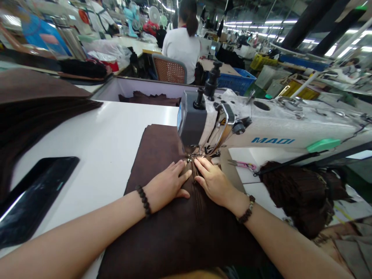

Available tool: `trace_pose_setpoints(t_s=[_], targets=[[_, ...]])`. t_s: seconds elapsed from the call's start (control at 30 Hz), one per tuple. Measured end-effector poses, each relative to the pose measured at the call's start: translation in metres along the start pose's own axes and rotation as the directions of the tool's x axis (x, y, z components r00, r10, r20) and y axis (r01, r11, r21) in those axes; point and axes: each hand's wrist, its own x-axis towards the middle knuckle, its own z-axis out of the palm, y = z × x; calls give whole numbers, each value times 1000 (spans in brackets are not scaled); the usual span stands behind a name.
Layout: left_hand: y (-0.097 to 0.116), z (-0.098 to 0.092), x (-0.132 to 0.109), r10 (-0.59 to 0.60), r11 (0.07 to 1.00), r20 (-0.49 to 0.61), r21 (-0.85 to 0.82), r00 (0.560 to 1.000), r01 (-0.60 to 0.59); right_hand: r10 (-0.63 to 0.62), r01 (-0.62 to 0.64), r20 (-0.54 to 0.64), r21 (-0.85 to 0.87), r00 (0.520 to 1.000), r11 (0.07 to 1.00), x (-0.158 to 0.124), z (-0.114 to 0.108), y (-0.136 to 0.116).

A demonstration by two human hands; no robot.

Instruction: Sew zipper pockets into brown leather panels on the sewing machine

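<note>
A dark brown fabric piece (162, 155) lies flat on the white table (110, 131), running under the head of a white sewing machine (270, 124). My left hand (168, 186) presses palm down on the fabric just left of a stitched seam. My right hand (213, 182) presses flat on the other side of the seam, fingertips close to the presser foot (195, 155). Both wrists wear dark bead bracelets. Neither hand grips anything; the fingers lie spread on the cloth.
A black phone (35, 197) lies at the table's left. Stacked brown fabric (37, 104) fills the far left. A dark brown bundle (302, 193) and pink snips (244, 165) sit right of the machine. A person in white (183, 46) sits ahead, back turned.
</note>
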Motion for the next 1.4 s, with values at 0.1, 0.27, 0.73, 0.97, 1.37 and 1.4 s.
trace_pose_setpoints(t_s=[0.1, 0.27, 0.73, 0.97, 1.37, 1.4], targets=[[3, 2, -2, 13, 1000, -19, 17, 1000, -13, -13, 13, 28, -9, 1000, 1000, -1, -1, 1], [12, 0, -6, 99, 994, -3, 51, 995, -99, 38, -30, 75, -94, 996, 995, -4, -3, -1], [22, 10, -22, 79, 997, -78, 0, 994, -79, 16, -10, 64, -103, 998, 995, -6, -2, 1], [20, 12, -20, 111, 994, -124, 1, 986, -112, 25, -19, 57, -94, 998, 995, -4, -1, 2], [13, 12, -13, 104, 995, -122, 3, 987, -104, 9, -3, 90, -68, 996, 998, 6, -5, 7], [12, 12, -13, 99, 995, -119, 3, 988, -100, 8, -2, 92, -61, 996, 998, 8, -5, 8]])
